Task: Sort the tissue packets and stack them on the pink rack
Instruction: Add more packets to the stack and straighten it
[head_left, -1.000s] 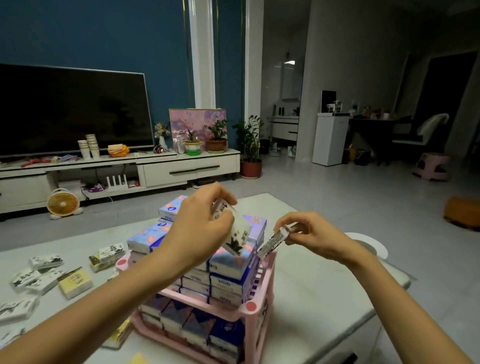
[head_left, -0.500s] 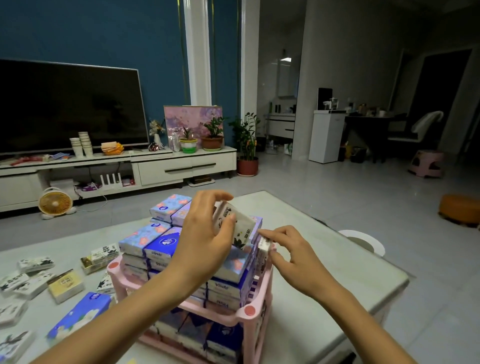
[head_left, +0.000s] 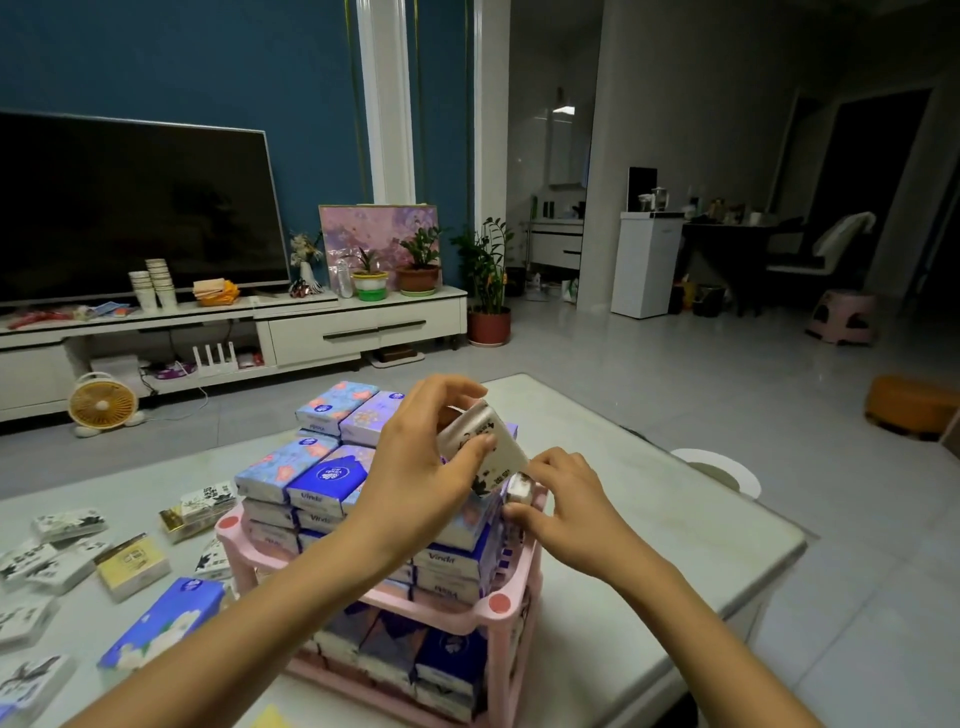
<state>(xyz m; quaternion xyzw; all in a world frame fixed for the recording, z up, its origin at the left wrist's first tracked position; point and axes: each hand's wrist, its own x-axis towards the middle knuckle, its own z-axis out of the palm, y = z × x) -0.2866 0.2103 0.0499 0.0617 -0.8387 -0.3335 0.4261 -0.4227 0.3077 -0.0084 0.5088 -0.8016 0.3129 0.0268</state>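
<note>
A pink two-tier rack (head_left: 498, 605) stands on the table, both tiers full of blue and purple tissue packets (head_left: 324, 475). My left hand (head_left: 421, 467) grips a white packet with black print (head_left: 491, 439), tilted above the rack's right side. My right hand (head_left: 563, 512) pinches a second small white packet (head_left: 519, 488) at the rack's right edge, pressed against the stacked blue packets. Most of that second packet is hidden by my fingers.
Loose white, yellow and blue packets (head_left: 135, 564) lie on the table (head_left: 649, 545) left of the rack. A white stool (head_left: 719, 467) stands beyond the table's right edge. A TV unit, a small fan and potted plants are across the floor.
My right hand has come in from the right with its small packet and lowered it to the rack's right edge. My left hand stayed over the stack with its packet.
</note>
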